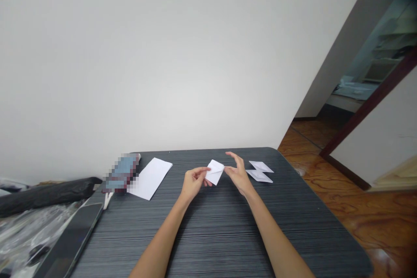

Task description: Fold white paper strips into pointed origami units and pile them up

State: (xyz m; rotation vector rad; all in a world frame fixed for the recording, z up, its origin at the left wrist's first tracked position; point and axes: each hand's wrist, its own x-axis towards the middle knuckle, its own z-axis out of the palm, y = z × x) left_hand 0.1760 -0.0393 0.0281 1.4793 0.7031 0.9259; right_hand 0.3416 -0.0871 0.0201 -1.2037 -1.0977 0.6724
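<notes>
Both hands meet over the far middle of a dark striped table [211, 234]. My left hand [193, 181] pinches the left edge of a small folded piece of white paper [215, 171], held just above the tabletop. My right hand [238, 173] touches the paper's right edge with thumb and forefinger, the other fingers raised and apart. To the right of my right hand, a folded white paper shape [259, 171] with pointed ends lies flat on the table.
A folded white sheet [150, 177] lies at the far left, next to a blurred-out object [121, 173]. A dark phone [71, 241] rests on the left edge. A black bag [45, 193] and clutter sit further left. Wooden floor and a doorway lie to the right.
</notes>
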